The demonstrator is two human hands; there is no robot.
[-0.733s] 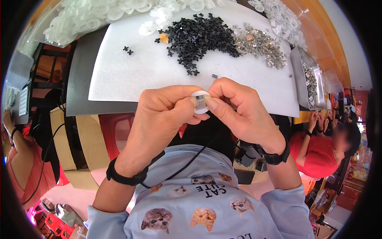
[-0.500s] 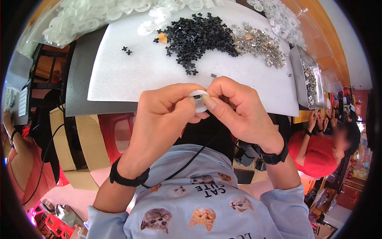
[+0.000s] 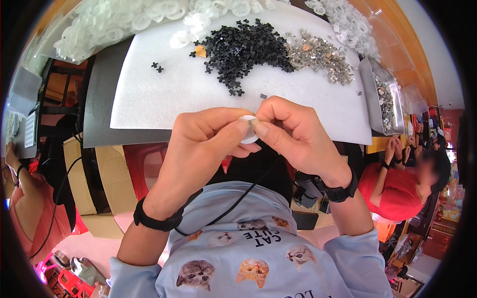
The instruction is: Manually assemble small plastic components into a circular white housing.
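A small round white plastic part (image 3: 247,132) is pinched between both hands just in front of the table edge. My left hand (image 3: 198,149) grips it with thumb and fingers from the left. My right hand (image 3: 293,134) presses on it from the right with thumb and forefinger. On the white mat (image 3: 164,94) beyond lie a heap of small black cross-shaped pieces (image 3: 243,49) and a heap of small shiny metal pieces (image 3: 318,57). Most of the white part is hidden by my fingers.
Piles of white plastic rings (image 3: 124,25) lie along the table's far side. A grey tray with metal bits (image 3: 385,102) stands at the right. A person in red (image 3: 397,184) sits to the right, another person (image 3: 20,198) at the left.
Both hands stay closed on the white part, with only slight shifts of the fingers around it. Nothing on the mat has moved.
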